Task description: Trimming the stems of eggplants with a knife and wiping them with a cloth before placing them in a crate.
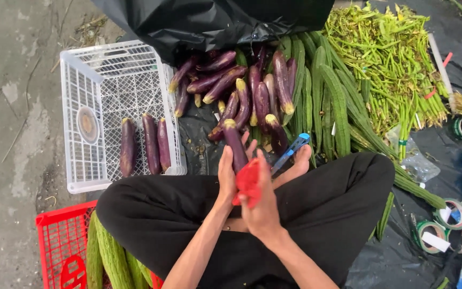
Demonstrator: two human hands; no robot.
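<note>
Eggplant (pixel 235 144) sat gripped in the left hand (pixel 226 176) while the right hand (pixel 260 211) grasped a red cloth (pixel 248 182), apparently wiping it; next likely needed steady turning.

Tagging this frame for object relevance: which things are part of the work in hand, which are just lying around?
In hand:
left hand holding an eggplant
right hand with a red cloth
eggplant pile
white crate with three eggplants

Lying about:
ridged gourds
green stalk bundles
tape rolls
red crate
blue-handled tool
black bag
</note>
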